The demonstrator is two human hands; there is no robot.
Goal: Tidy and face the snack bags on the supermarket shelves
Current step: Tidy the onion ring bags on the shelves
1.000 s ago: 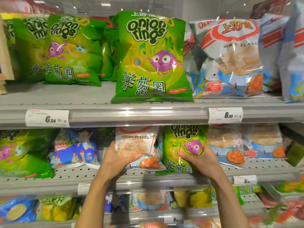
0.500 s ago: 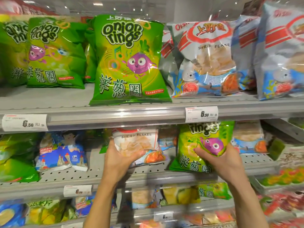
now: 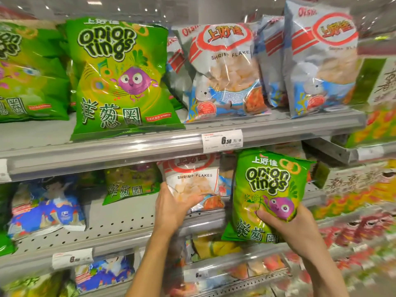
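My right hand (image 3: 293, 227) grips the lower part of a small green onion rings bag (image 3: 267, 185), held upright in front of the middle shelf edge (image 3: 128, 239). My left hand (image 3: 173, 209) holds a small white shrimp flakes bag (image 3: 192, 181) standing on that shelf, just left of the green bag. Further back on the same shelf lies another small onion rings bag (image 3: 130, 183). On the upper shelf (image 3: 107, 151) stand large onion rings bags (image 3: 120, 80) and large shrimp flakes bags (image 3: 225, 69).
A blue snack bag (image 3: 49, 209) lies at the left of the middle shelf. Price tags (image 3: 222, 140) sit on the shelf rails. More bags fill the bottom shelf (image 3: 102, 273). Yellow and red packs (image 3: 360, 202) crowd the neighbouring bay at right.
My right hand has pulled the small onion rings bag forward, off the middle shelf and rightwards. My left hand stays on the shrimp flakes bag. The view has shifted to the right.
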